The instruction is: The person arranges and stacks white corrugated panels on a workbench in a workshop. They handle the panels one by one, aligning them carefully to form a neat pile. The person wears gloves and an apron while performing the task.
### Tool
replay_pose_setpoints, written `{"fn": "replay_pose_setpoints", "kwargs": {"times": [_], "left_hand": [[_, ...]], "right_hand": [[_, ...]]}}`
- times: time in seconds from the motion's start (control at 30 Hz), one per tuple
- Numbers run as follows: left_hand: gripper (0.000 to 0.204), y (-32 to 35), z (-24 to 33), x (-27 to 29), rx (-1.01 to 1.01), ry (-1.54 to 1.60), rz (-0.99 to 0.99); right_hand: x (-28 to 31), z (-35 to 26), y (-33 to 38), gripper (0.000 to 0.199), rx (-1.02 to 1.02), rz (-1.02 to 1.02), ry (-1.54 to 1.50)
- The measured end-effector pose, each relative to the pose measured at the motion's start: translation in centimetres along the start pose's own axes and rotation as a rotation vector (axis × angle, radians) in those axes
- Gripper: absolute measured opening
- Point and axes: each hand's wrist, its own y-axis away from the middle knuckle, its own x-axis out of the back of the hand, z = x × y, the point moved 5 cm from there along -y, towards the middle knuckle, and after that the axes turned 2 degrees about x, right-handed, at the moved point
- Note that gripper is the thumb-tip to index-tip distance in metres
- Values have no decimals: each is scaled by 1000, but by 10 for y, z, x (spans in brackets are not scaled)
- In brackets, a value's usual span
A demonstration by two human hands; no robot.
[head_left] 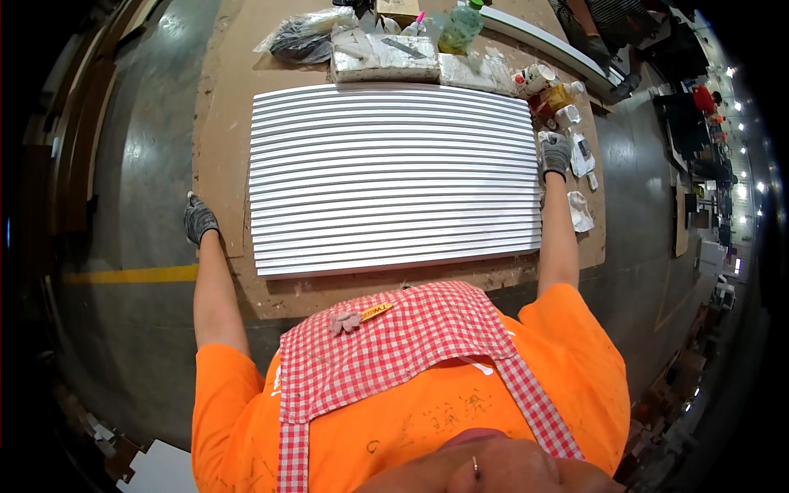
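The white ribbed panel [394,177] lies flat in the middle of the brown surface [222,107], its ribs running left to right. The right hand [555,154], gloved in grey, rests at the panel's right edge, fingers curled; whether it grips the edge I cannot tell. The left hand [200,218], also gloved, is well left of the panel, at the surface's left edge, fingers bent down on it and holding nothing that shows. The panel looks laid out whole and squared, with both arms spread to its two sides; any lifting or shifting seems not yet begun. Beyond the panel's far edge lie a plastic bag [306,34], a white block [385,57] and a green bottle [460,26]; tubes and rags [580,212] lie just right of it.
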Motion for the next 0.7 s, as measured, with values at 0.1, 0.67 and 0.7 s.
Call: {"fn": "replay_pose_setpoints", "kwargs": {"times": [0.1,0.67,0.7], "left_hand": [[66,-4,-7,-1,-16,9,20],[71,2,-1,0,13,10,-38],[71,0,-3,1,20,0,-53]], "right_hand": [[0,-43,15,20,208,2,224],[-13,-85,45,28,195,-108,124],[-17,-103,52,28,224,-101,137]]}}
